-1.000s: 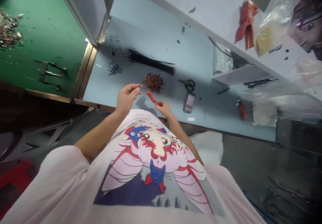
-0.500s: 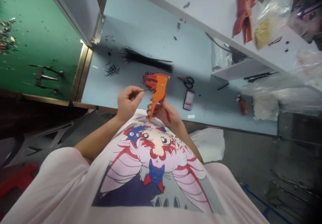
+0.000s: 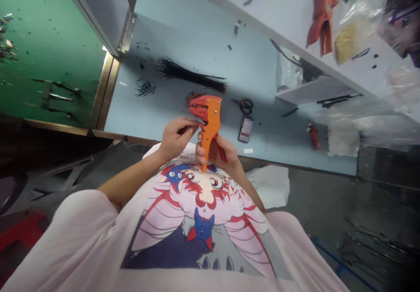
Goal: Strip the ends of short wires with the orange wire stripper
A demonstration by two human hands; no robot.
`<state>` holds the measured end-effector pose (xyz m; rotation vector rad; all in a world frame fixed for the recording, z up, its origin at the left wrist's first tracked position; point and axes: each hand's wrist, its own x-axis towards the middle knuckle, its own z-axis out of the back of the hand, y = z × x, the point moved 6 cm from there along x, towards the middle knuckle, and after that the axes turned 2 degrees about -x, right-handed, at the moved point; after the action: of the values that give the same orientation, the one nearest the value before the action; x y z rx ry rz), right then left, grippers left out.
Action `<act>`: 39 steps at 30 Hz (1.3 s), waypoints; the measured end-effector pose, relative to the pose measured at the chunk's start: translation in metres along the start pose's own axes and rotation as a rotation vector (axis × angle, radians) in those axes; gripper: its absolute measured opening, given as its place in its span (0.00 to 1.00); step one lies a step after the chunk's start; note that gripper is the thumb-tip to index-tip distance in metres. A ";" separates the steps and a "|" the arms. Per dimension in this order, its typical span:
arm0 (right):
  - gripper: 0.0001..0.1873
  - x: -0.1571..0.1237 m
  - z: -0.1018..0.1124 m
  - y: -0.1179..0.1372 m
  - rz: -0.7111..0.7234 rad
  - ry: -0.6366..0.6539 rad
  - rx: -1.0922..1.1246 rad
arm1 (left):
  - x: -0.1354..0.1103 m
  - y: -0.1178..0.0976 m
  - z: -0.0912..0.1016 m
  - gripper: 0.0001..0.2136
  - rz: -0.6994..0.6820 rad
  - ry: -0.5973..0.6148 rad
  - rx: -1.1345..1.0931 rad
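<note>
My right hand (image 3: pixel 218 152) grips the handles of an orange wire stripper (image 3: pixel 209 119), held upright in front of my chest with its jaws pointing left. My left hand (image 3: pixel 177 136) pinches a thin dark wire and holds its end at the stripper's jaws. Just behind the tool, on the pale blue bench (image 3: pixel 197 38), lies a small heap of reddish-brown wire pieces (image 3: pixel 192 96), partly hidden by the stripper. A bundle of long black wires (image 3: pixel 190 75) lies further back.
Black scissors (image 3: pixel 244 106) and a small blurred packet (image 3: pixel 246 129) lie right of the tool. A small red tool (image 3: pixel 314 138) lies further right. A second orange stripper (image 3: pixel 320 18) rests on the upper shelf beside plastic bags (image 3: pixel 354 25). The green bench (image 3: pixel 49 55) at left holds metal tools.
My right hand lifted the orange stripper upright from a low, flat position. My left hand brought the thin wire closer, up to the jaws.
</note>
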<state>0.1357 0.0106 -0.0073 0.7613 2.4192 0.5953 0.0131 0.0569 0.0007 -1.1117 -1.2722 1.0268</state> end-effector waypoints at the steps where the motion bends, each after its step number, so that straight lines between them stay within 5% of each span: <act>1: 0.20 0.000 0.000 0.000 -0.007 0.004 0.013 | 0.000 0.000 0.000 0.06 -0.009 0.004 0.001; 16: 0.17 0.003 -0.005 -0.003 -0.037 0.031 0.026 | -0.001 0.008 -0.002 0.06 -0.015 0.024 0.021; 24: 0.18 0.014 0.013 -0.005 0.009 -0.066 0.221 | 0.002 0.031 -0.006 0.07 0.197 0.025 0.021; 33: 0.20 0.027 0.064 -0.001 0.132 -0.360 0.344 | 0.016 0.100 0.017 0.06 0.497 -0.010 0.151; 39: 0.17 -0.001 0.094 0.000 0.365 -0.614 -0.014 | 0.025 0.086 0.051 0.04 0.424 -0.118 0.167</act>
<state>0.1923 0.0326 -0.0786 1.1916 1.7259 0.4278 -0.0347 0.0994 -0.0798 -1.2327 -1.0386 1.5054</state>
